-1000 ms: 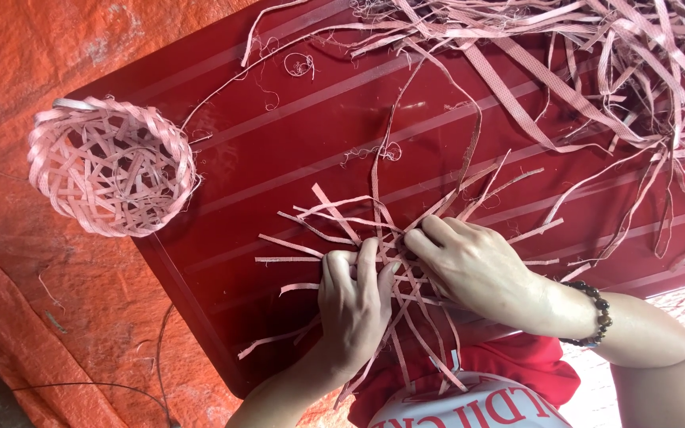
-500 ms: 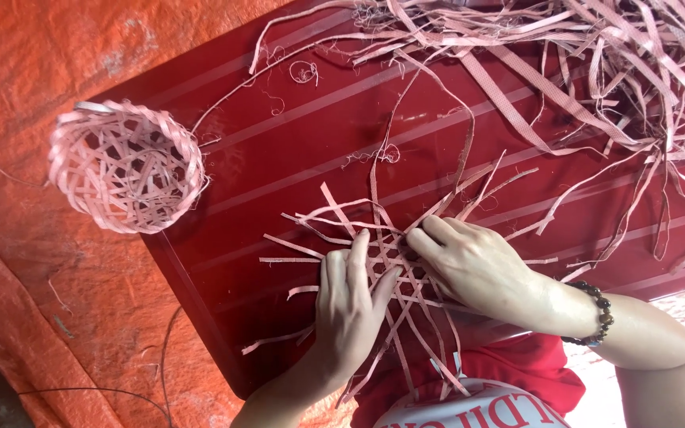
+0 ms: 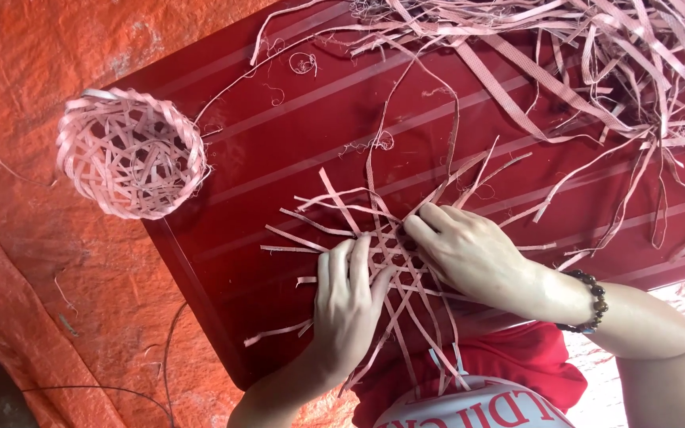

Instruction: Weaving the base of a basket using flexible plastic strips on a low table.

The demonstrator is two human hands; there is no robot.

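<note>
Where the work sits: while both hands press on it, the flat woven mat (image 3: 394, 257) of pink strips lies on the dark red surface (image 3: 279, 158), close to the person's body at the 6 o'clock edge.
Left hand: the left hand (image 3: 348, 305) lies palm down on the mat's 8 o'clock side, fingers together and flat, pinning the crossings; its grip pinches nothing.
Right hand: the right hand (image 3: 469, 254) comes in from 3 o'clock, its fingertips curled onto the mat's centre; they appear to nip a strip there, though the pinch itself is hidden under the fingers.
Doing it well: judging from this, the pinning hand should stay flat and heavy so the lattice does not slide, while the other tucks one strip at a time, over then under, snug against its neighbour.
Loose ends: free strip ends (image 3: 334, 198) fan out from the mat towards 10 to 2 o'clock; they are best kept spread and uncrossed so each can be picked cleanly.
Wrist: a dark bead bracelet (image 3: 588, 301) sits on the right wrist, clear of the strips.
Farther left: a finished small pink woven basket (image 3: 131, 152) rests at 10 o'clock, half on the orange tarpaulin (image 3: 25, 63).
Farthest: a tangled heap of spare pink strips (image 3: 596, 55) lies at 1 o'clock.
</note>
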